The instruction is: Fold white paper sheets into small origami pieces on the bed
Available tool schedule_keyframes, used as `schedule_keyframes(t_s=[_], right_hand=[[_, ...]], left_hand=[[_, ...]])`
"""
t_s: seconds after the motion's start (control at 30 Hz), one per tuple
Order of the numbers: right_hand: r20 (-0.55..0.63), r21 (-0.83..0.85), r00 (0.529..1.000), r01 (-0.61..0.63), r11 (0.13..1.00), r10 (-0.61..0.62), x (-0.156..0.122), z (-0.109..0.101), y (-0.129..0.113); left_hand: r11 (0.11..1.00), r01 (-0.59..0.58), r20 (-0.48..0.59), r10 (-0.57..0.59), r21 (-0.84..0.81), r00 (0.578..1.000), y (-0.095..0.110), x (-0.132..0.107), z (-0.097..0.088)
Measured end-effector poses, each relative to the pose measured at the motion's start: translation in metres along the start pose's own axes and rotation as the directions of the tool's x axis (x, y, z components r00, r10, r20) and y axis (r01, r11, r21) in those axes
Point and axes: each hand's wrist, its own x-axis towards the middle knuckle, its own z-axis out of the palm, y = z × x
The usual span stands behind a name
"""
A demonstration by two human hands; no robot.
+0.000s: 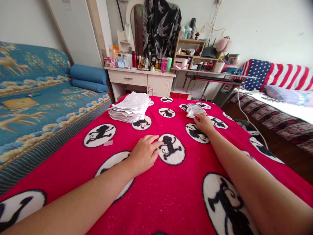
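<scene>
My left hand [144,152] rests palm down on the red blanket [156,192], its fingers stretched out beside a white circle with a black monkey figure. Nothing is in it. Farther forward on the right, my right hand [203,123] has its fingers closed at the near edge of some clear plastic bags [194,110]. The bags lie in a small, crinkled pile, and my fingers partly cover their near edge. A thick, uneven stack of white paper sheets [130,107] sits at the far left of the blanket. Left of my left hand lies a small pale slip [108,143].
Behind the blanket stands a white dresser [128,78] crowded with bottles, and a desk with a wooden shelf [192,40]. A blue patterned sofa [49,111] flanks the left side. On the right are a bed [281,119] and a white cable [246,117].
</scene>
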Motion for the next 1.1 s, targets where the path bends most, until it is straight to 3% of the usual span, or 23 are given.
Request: schedule_keyframes(t_s=[0.2,0.3,0.43,0.6,0.77,1.1], right_hand=[[-0.051,0.038,0.998,-0.019,0.999,0.021,0.001,0.000,0.008],[-0.069,0.042,0.997,-0.019,0.999,0.022,0.001,-0.002,0.008],[-0.085,0.028,0.996,-0.016,0.999,0.019,-0.001,-0.004,0.003],[-0.098,-0.025,0.995,-0.033,0.999,0.030,-0.001,-0.006,-0.001],[-0.102,-0.105,0.992,-0.080,0.991,0.069,0.001,-0.010,-0.004],[-0.070,-0.213,0.987,-0.154,0.965,0.142,0.017,-0.006,-0.013]], left_hand=[[1.000,0.000,0.037,0.000,0.015,0.999,-0.001,0.006,-0.006],[0.999,-0.046,0.114,0.045,0.010,0.992,-0.009,0.024,-0.018],[0.998,0.044,0.198,-0.051,0.040,0.979,-0.017,0.055,-0.026],[0.966,0.218,0.026,-0.224,0.139,0.974,-0.012,0.074,-0.001],[0.964,0.213,-0.054,-0.206,0.162,0.977,-0.010,0.072,0.019],[0.970,0.193,-0.096,-0.180,0.151,0.979,-0.019,0.071,0.023]])
